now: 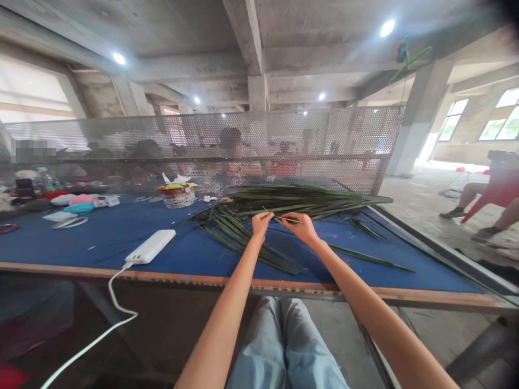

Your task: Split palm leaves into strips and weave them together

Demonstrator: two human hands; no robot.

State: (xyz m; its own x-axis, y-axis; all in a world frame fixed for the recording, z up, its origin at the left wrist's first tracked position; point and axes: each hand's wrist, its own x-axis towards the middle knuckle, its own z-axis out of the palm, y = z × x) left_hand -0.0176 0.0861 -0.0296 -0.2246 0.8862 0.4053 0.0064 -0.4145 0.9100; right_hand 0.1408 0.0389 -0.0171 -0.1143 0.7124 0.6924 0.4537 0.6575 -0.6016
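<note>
Above the blue table, in the head view, my left hand [261,223] is closed in a pinch, a thin pale tip poking up from its fingers. Just to its right, my right hand [303,227] is also closed, gripping a thin yellowish-brown strip [292,220] that lies across its fingers and points toward the left hand. Whether both hands hold the same piece I cannot tell. A heap of long green leaves [300,197] lies right behind my hands. A fan of narrow leaf blades [243,237] spreads beneath and left of my left hand.
On the left lies a white power bank [151,247] with a cable [115,294] hanging off the table edge. Behind it stands a basket [179,199] with tissues. A perforated metal screen [324,140] closes the back. A single leaf blade [373,258] lies right. A person sits far right.
</note>
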